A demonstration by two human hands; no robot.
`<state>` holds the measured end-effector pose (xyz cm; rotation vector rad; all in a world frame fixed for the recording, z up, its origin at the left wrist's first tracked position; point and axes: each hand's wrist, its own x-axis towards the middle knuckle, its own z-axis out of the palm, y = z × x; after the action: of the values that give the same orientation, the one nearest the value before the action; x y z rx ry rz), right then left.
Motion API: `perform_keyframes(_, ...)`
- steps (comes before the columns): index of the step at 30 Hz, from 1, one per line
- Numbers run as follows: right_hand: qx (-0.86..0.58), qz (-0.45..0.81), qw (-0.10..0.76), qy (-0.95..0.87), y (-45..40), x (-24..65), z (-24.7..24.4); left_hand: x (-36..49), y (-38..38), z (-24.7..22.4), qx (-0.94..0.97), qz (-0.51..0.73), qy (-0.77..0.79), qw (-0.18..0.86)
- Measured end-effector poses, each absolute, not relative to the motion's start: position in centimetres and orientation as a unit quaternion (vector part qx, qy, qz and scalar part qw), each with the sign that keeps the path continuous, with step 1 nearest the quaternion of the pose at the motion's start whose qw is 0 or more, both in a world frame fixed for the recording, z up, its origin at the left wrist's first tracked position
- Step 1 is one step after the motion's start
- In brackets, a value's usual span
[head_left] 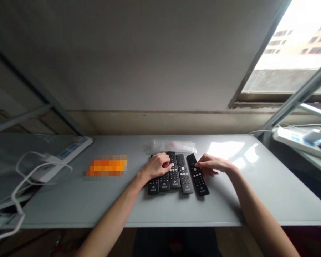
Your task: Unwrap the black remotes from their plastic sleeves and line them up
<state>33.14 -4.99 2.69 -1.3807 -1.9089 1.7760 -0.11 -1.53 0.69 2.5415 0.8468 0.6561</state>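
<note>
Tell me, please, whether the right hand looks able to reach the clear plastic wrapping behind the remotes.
Probably yes: the right hand, at the rightmost remote, is close to the right end of the clear plastic wrapping, and nothing seems to stand between them.

The left hand point(157, 165) curls; the right hand point(212, 164) bends inward.

Tabletop point(160, 212): pale grey, glossy, bright patches right rear
Black remotes point(185, 178): five side by side, rightmost slanted
Clear plastic point(173, 145): just behind remotes
Orange item point(108, 166): left of remotes, too blurred from here
White power strip point(61, 159): along left edge
</note>
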Motion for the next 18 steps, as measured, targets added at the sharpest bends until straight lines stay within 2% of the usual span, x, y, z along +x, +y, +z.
perform_keyframes(4, -0.454, 0.585, 0.073, -0.668, -5.1, 31.9, 2.3, 0.0, -1.7, 0.7, 0.904, 0.236, 0.293, 0.200)
perform_keyframes(6, -0.476, 0.560, 0.095, -0.671, -5.0, 31.4, 2.2, -0.1, -1.5, 0.8, 0.905, 0.238, 0.291, 0.200)
perform_keyframes(8, -0.528, 0.499, 0.184, -0.662, -4.8, 30.9, 1.9, -0.2, -1.3, 0.9, 0.900, 0.251, 0.301, 0.192)
perform_keyframes(11, -0.600, 0.333, 0.376, -0.622, -4.2, 30.0, 1.0, -0.7, -0.5, 0.9, 0.866, 0.317, 0.355, 0.154)
perform_keyframes(13, -0.620, 0.227, 0.456, -0.597, -3.7, 29.6, 0.1, -1.1, 0.2, 0.6, 0.823, 0.373, 0.409, 0.127)
perform_keyframes(15, -0.635, 0.161, 0.482, -0.582, -3.3, 29.4, -1.1, -1.5, 0.9, 0.0, 0.778, 0.412, 0.460, 0.113)
perform_keyframes(18, -0.651, 0.143, 0.477, -0.573, -2.8, 29.3, -2.9, -2.0, 1.9, -1.5, 0.736, 0.423, 0.512, 0.131)
